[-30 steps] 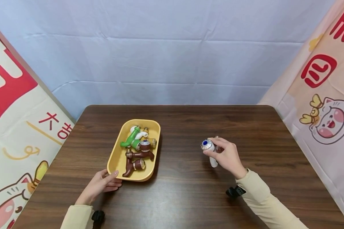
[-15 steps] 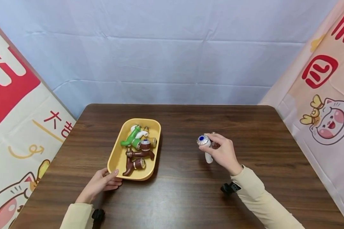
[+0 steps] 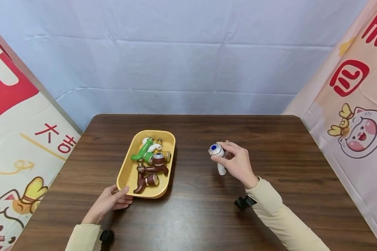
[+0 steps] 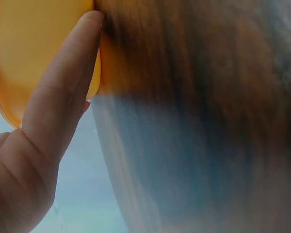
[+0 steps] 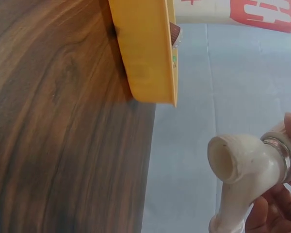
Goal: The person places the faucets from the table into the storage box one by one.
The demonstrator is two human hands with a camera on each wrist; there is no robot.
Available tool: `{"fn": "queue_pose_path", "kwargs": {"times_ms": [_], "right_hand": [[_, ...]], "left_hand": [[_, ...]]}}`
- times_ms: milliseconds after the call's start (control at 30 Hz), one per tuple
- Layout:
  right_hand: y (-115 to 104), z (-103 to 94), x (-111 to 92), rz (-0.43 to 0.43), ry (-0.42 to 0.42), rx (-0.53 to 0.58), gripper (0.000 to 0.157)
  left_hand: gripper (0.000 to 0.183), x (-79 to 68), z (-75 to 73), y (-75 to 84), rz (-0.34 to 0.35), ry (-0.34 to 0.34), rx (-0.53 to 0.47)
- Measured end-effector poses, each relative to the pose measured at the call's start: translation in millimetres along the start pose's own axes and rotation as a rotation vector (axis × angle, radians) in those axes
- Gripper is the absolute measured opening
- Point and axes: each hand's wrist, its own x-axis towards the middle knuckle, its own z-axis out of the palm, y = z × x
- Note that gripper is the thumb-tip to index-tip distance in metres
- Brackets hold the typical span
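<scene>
In the head view my right hand (image 3: 237,162) pinches a white faucet (image 3: 221,169) by its silver knob with a blue centre, thumb and fingers on either side. The white spout points down, and the right wrist view shows the faucet's (image 5: 252,167) round opening and a metal ring below the knob. Left of it lies a yellow tray (image 3: 130,179) holding several faucets: a green one (image 3: 142,150), two brown ones (image 3: 141,183), a white one (image 3: 155,147) and a yellowish one (image 3: 167,155). My left hand (image 3: 108,202) grips the tray's near left corner, thumb over the rim, fingers outside beneath it.
The dark wooden table (image 3: 188,216) spans the lower view, with rounded far corners. Behind it hangs a pale blue cloth (image 3: 188,69). Printed banners stand at the left and right (image 3: 361,136).
My right hand has carried the white faucet leftward and slightly away from me, closer to the tray. My left hand and the tray stay in place.
</scene>
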Motion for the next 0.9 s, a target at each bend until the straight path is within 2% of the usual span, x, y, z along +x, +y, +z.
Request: {"fn": "queue_pose_path", "kwargs": {"times_ms": [367, 900], "right_hand": [[-6.6, 7.4, 7.0, -0.027, 0.012, 0.016, 0.044], [-19.5, 19.4, 17.6, -0.022, -0.021, 0.056, 0.044]], "left_hand": [[0.054, 0.4, -0.9, -0.4, -0.001, 0.000, 0.007], [0.055, -0.1, -1.0, 0.4, -0.002, -0.008, 0.015]]}}
